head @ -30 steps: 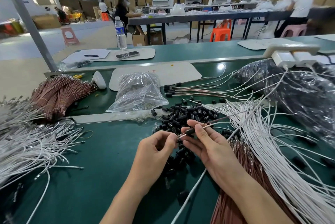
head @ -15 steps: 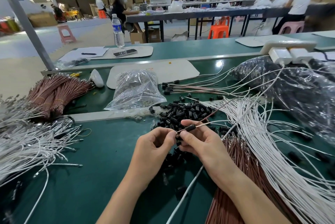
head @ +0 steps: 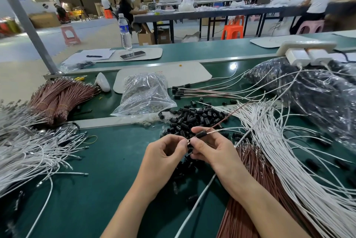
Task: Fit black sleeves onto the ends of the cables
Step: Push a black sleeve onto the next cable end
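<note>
My right hand (head: 212,147) pinches a black sleeve (head: 201,134) that sits on two thin cables, one white (head: 217,131) and one brown (head: 229,115), which run up and to the right. My left hand (head: 165,153) pinches the metal cable tip (head: 187,142) sticking out of the sleeve's left end. Both hands hover over a heap of loose black sleeves (head: 192,118) on the green table (head: 115,160). Several sleeved cables (head: 192,92) lie in a row behind the heap.
White cables (head: 289,160) and brown cables (head: 250,189) fan out on the right, more white cables (head: 28,151) and bundled brown ones (head: 57,98) on the left. A clear bag (head: 144,95) and a dark bag (head: 317,102) sit behind. People work at far tables.
The black sleeve has slid a little along the cables toward the tip between my fingers. Both hands stay together over the heap; the view has shifted slightly.
</note>
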`<state>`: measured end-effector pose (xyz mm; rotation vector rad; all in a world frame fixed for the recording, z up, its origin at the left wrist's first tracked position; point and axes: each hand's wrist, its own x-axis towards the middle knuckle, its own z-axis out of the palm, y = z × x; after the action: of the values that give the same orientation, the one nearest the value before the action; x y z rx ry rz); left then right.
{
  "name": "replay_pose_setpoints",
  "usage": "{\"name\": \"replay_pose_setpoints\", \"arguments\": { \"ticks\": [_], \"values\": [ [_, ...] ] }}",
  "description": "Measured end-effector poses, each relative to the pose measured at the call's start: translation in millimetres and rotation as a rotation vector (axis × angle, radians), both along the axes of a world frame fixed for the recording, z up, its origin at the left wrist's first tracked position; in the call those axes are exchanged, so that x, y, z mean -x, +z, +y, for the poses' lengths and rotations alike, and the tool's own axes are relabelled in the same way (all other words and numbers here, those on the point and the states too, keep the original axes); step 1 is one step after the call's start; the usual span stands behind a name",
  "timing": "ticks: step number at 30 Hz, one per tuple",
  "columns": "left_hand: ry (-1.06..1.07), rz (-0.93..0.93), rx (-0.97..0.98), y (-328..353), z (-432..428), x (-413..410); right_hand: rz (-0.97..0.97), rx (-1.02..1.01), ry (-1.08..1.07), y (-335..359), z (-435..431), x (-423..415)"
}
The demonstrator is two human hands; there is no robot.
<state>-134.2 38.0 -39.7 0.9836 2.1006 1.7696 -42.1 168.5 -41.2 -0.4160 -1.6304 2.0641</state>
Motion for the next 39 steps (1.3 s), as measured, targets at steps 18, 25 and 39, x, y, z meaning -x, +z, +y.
{"name": "replay_pose_setpoints", "arguments": {
  "ticks": [18, 25, 39],
  "values": [
    [0.001, 0.072, -0.013, -4, 1, -2, -0.012, 0.066, 0.029, 2, -2, 0],
    [-0.005, 0.143, -0.035, -6, 0, -2, -0.034, 0.004, 0.054, 3, -3, -1],
    [0.398, 0.368, 0.396, 8, -7, 39, -0.001, 0.187, -0.021, 6, 4, 0]
  ]
}}
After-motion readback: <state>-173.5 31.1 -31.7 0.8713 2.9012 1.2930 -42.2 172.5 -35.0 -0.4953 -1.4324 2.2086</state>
